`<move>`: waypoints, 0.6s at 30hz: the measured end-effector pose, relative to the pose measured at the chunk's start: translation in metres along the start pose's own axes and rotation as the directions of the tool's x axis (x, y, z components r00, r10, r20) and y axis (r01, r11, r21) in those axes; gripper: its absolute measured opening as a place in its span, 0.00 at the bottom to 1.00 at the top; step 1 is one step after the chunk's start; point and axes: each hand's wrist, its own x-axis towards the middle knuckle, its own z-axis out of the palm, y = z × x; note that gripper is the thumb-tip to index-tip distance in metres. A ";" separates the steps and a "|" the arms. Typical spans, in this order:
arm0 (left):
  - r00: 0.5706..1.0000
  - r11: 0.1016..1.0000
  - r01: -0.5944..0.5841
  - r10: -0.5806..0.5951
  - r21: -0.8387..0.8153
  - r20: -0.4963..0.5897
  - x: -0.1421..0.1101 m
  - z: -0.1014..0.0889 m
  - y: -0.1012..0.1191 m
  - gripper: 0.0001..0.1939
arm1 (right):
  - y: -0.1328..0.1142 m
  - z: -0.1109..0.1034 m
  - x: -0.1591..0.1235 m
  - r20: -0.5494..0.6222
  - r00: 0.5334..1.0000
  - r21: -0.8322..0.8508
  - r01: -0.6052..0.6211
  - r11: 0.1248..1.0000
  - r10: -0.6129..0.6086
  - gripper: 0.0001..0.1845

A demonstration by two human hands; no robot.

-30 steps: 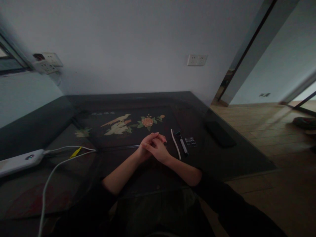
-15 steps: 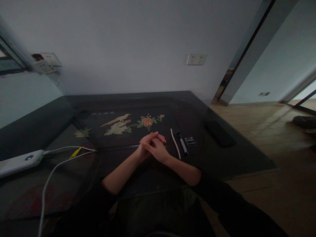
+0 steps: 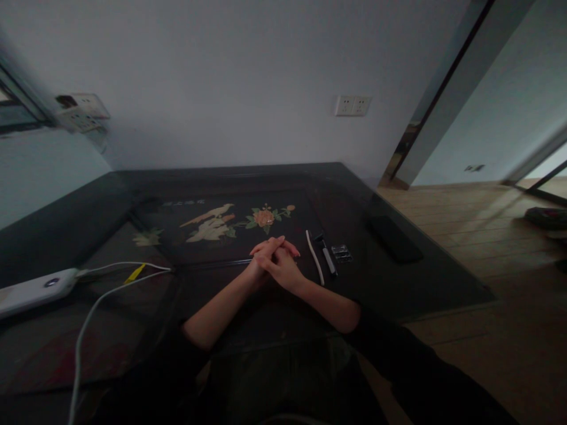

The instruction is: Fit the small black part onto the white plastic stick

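My left hand and my right hand are clasped with their fingers laced together, resting over the dark tabletop. No object shows between them, though the palms are hidden. Just right of my right hand lies a thin, slightly curved white strip. Beside it is a razor with a black head and a grey-and-black handle. A small clear pack with dark pieces, possibly razor cartridges, lies to the razor's right. All three are apart from my hands.
A black, flat phone-like slab lies near the table's right edge. On the left sit a white power bank and its white cable with a yellow tag. Wall sockets are beyond the table.
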 end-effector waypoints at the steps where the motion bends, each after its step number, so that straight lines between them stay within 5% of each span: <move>1: 1.000 1.000 0.008 -0.008 0.013 0.000 0.000 0.000 -0.001 0.22 | 0.000 0.000 0.000 -0.002 1.000 -0.002 -0.004 1.000 0.004 0.08; 18: 1.000 0.996 0.015 -0.015 0.084 -0.005 0.000 -0.001 0.001 0.21 | -0.005 -0.001 0.000 -0.011 1.000 0.003 0.010 1.000 -0.010 0.09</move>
